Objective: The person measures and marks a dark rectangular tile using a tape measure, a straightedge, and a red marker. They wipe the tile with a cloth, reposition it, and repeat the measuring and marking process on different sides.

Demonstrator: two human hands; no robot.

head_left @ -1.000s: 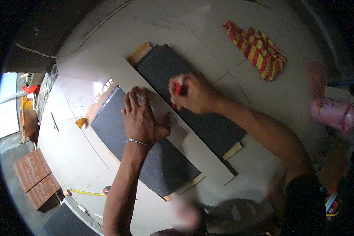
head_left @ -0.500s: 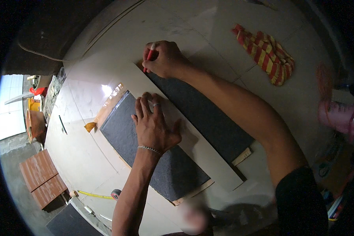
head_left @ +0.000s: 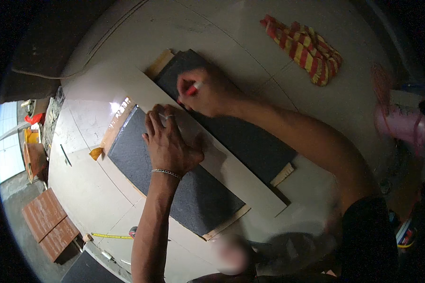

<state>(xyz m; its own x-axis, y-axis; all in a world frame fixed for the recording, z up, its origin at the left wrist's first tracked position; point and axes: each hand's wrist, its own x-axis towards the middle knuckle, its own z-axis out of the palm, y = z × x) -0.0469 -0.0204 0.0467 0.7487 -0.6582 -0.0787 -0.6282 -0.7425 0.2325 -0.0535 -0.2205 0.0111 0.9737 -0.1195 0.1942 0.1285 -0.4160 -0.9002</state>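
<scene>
My left hand (head_left: 171,144) lies flat and open on the pale strip (head_left: 212,155), my right hand (head_left: 208,92) pinches the red marker (head_left: 192,88); if the strip slides, my line can go crooked.

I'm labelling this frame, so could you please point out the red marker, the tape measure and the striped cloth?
red marker (head_left: 192,88), head view, on its red barrel beside the right hand's fingers.
tape measure (head_left: 109,236), head view, on its pulled-out yellow blade.
striped cloth (head_left: 307,47), head view, on its middle folds.

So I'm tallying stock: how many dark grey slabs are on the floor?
2. One dark grey slab lies under the left hand; the other lies beyond the pale strip, by the right hand.
</scene>
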